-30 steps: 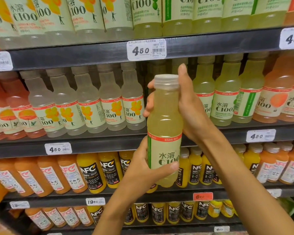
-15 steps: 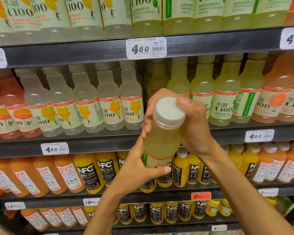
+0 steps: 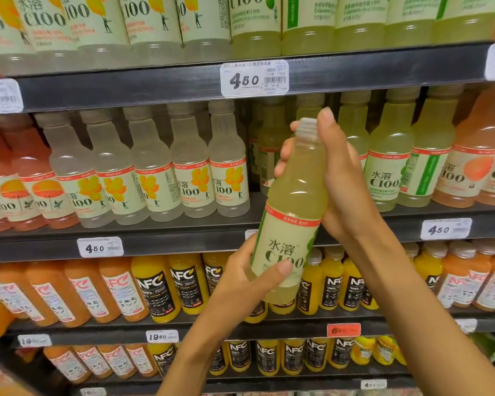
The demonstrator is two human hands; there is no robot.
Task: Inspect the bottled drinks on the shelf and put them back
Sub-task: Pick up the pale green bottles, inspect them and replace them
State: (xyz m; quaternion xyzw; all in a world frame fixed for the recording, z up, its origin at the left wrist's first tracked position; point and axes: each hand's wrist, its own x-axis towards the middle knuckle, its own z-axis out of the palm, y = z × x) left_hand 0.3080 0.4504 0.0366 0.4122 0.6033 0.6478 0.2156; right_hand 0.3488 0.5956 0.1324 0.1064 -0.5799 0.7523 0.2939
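I hold a pale yellow-green C100 bottle [image 3: 293, 201] with a cream label and a frosted white cap in front of the middle shelf [image 3: 169, 241]. It leans slightly, cap up and to the right. My left hand [image 3: 249, 277] grips its lower labelled part, thumb across the front. My right hand [image 3: 340, 178] wraps the neck and shoulder from the right, one finger reaching up beside the cap. Behind the bottle, the row of like green C100 bottles [image 3: 389, 164] has a gap.
Clear C100 bottles with orange flower labels [image 3: 189, 164] stand left of the gap, orange ones [image 3: 475, 161] at the far right. More C100 bottles [image 3: 255, 21] fill the top shelf. Yellow NFC juice bottles [image 3: 155, 287] line the lower shelves. A price tag [image 3: 254, 78] reads 4.50.
The bottle was tipped with its cap toward me half a second ago; now it is raised back nearly upright, label facing me. Both hands kept hold of it.
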